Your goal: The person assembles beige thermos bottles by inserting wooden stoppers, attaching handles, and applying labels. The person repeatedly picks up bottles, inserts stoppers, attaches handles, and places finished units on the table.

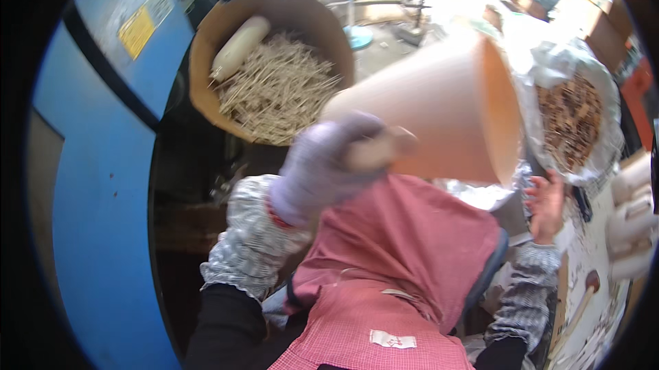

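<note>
The gloved left hand (329, 164) grips the base of a tilted orange bucket (439, 109) at frame centre. The bare right hand (547, 204) is open, fingers spread, just below a foil-lined basket (604, 95) at the right.

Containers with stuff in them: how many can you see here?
2. A brown round tub of pale sticks sits upper left; a foil-lined basin of dark brown pieces sits at right. The tilted orange bucket's inside is hidden.

The left hand (329, 164), in a pale purple glove, is raised near the middle with its grip closed tight, its patterned sleeve bent upward. At the right, the bare right hand (547, 204) is lifted, fingers loosely spread.
</note>
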`<act>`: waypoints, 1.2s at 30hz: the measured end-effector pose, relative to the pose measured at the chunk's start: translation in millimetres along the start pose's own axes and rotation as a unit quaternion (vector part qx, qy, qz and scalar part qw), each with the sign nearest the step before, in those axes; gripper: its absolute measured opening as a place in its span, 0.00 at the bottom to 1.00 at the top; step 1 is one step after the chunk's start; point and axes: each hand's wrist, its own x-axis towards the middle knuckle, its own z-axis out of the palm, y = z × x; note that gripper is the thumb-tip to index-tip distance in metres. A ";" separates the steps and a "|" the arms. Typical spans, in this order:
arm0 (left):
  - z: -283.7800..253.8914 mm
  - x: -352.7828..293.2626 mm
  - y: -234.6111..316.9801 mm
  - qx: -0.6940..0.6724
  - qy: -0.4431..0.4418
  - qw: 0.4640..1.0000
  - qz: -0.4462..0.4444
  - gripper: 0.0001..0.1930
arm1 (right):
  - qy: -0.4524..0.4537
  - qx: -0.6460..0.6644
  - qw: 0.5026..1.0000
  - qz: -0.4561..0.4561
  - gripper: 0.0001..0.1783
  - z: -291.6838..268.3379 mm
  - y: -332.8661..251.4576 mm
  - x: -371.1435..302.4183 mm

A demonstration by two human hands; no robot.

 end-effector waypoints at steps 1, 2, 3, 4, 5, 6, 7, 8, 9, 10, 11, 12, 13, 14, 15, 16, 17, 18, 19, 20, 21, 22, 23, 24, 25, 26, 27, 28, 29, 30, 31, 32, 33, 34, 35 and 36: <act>40.5 24.5 14.5 -0.005 0.027 0.978 0.205 0.19 | -0.028 0.131 0.990 0.051 0.28 -0.7 7.3 -6.5; 73.7 35.2 26.3 -0.006 -0.021 0.961 0.275 0.23 | -0.020 0.204 0.976 0.072 0.28 -2.4 12.8 -15.0; 110.7 38.9 37.7 -0.038 -0.075 0.949 0.305 0.24 | -0.009 0.262 0.962 0.079 0.29 -6.7 17.2 -24.1; 138.8 36.4 45.8 -0.015 -0.150 0.924 0.350 0.22 | 0.002 0.313 0.946 0.080 0.30 -11.6 22.4 -33.0; 154.8 26.6 49.2 -0.029 -0.236 0.889 0.392 0.18 | 0.015 0.353 0.933 0.070 0.32 -16.7 25.8 -44.4; 162.4 22.0 44.8 -0.073 -0.273 0.868 0.408 0.17 | 0.022 0.382 0.922 0.060 0.33 -22.1 28.4 -53.9; 168.5 19.9 37.8 -0.155 -0.323 0.873 0.330 0.18 | 0.033 0.410 0.910 0.053 0.35 -25.8 29.9 -64.2; 171.7 18.7 29.6 -0.231 -0.255 0.898 0.274 0.21 | 0.040 0.427 0.902 0.049 0.37 -25.8 31.4 -74.5; 175.3 19.3 22.3 -0.309 -0.267 0.913 0.021 0.29 | 0.040 0.442 0.895 0.048 0.39 -23.1 32.5 -84.0; 177.8 22.8 13.7 -0.300 -0.235 0.917 -0.119 0.34 | 0.055 0.446 0.889 0.092 0.42 -17.0 33.2 -93.9; 181.6 31.0 6.6 -0.371 -0.238 0.888 -0.134 0.35 | 0.022 0.452 0.889 0.065 0.44 -6.5 36.5 -102.2; 182.1 34.9 0.5 -0.379 -0.233 0.877 -0.179 0.36 | 0.014 0.466 0.880 0.086 0.47 9.5 40.2 -110.7; 184.5 43.3 -3.1 -0.351 -0.230 0.894 -0.155 0.36 | -0.019 0.411 0.909 0.065 0.50 22.4 44.5 -116.2; 186.4 51.5 -4.6 -0.322 -0.224 0.914 -0.103 0.37 | -0.054 0.342 0.938 0.030 0.55 35.5 48.0 -120.2; 185.9 55.8 -4.7 -0.338 -0.207 0.911 -0.114 0.37 | -0.032 0.354 0.935 0.022 0.54 45.0 51.1 -120.0; 185.7 61.0 -3.6 -0.341 -0.185 0.914 -0.119 0.37 | -0.015 0.359 0.933 0.024 0.54 52.7 53.2 -118.7; 183.1 65.6 -3.2 -0.365 -0.200 0.908 -0.051 0.36 | 0.002 0.365 0.931 0.024 0.54 57.1 54.3 -115.8; 182.5 71.4 -3.7 -0.332 -0.225 0.912 -0.090 0.35 | -0.005 0.342 0.940 0.002 0.52 58.6 54.3 -112.8; 181.7 75.5 -6.1 -0.302 -0.244 0.917 -0.096 0.34 | -0.012 0.318 0.948 -0.015 0.50 57.2 52.8 -110.8; 182.6 79.5 -10.7 -0.283 -0.256 0.921 -0.083 0.33 | 0.001 0.292 0.956 -0.006 0.48 54.9 50.5 -108.5; 184.8 82.9 -17.5 -0.251 -0.253 0.927 -0.113 0.30 | 0.022 0.248 0.967 -0.052 0.32 51.2 46.7 -109.5; 188.6 86.7 -26.5 -0.285 -0.258 0.910 -0.154 0.30 | 0.033 0.248 0.965 -0.072 0.26 48.7 42.8 -109.0; 192.4 87.9 -37.3 -0.334 -0.259 0.890 -0.170 0.29 | 0.040 0.246 0.965 -0.082 0.21 46.7 37.8 -111.5; 196.0 88.3 -48.4 -0.382 -0.255 0.867 -0.191 0.29 | 0.042 0.255 0.958 -0.126 0.16 46.8 33.0 -111.7; 198.8 85.5 -59.0 -0.407 -0.246 0.857 -0.200 0.28 | 0.034 0.284 0.955 -0.074 0.05 48.8 27.8 -113.9; 200.6 82.6 -68.6 -0.394 -0.233 0.864 -0.209 0.28 | 0.018 0.267 0.963 -0.030 0.05 52.7 23.1 -112.6; 198.3 79.5 -76.4 -0.398 -0.231 0.869 -0.180 0.29 | -0.006 0.251 0.968 -0.003 0.05 58.2 18.6 -111.1; 195.4 75.4 -82.3 -0.364 -0.221 0.879 -0.214 0.29 | -0.033 0.233 0.971 0.025 0.06 64.5 14.6 -107.8; 190.0 71.5 -86.0 -0.379 -0.224 0.879 -0.181 0.30 | -0.038 0.208 0.975 0.065 0.05 71.4 10.6 -103.0; 183.3 68.4 -87.6 -0.376 -0.226 0.882 -0.175 0.31 | -0.038 0.186 0.980 0.065 0.06 77.6 6.6 -96.6; 176.3 66.0 -87.4 -0.393 -0.218 0.880 -0.155 0.32 | -0.041 0.161 0.984 0.065 0.06 83.1 2.4 -89.9; 169.7 64.7 -85.9 -0.355 -0.228 0.892 -0.164 0.30 | -0.041 0.129 0.989 0.059 0.06 88.3 -1.7 -84.2; 164.0 63.9 -83.5 -0.338 -0.229 0.899 -0.160 0.29 | -0.050 0.122 0.989 0.062 0.07 93.2 -5.6 -80.1; 159.8 63.9 -80.8 -0.339 -0.233 0.900 -0.147 0.28 | -0.058 0.095 0.992 0.064 0.07 97.0 -9.2 -76.6; 155.6 65.8 -78.7 -0.210 -0.234 0.948 -0.048 0.24 | -0.062 0.065 0.994 0.059 0.07 100.5 -12.3 -74.2; 153.8 66.0 -76.3 -0.163 -0.231 0.959 0.008 0.22 | -0.065 0.035 0.996 0.055 0.06 103.4 -14.9 -73.0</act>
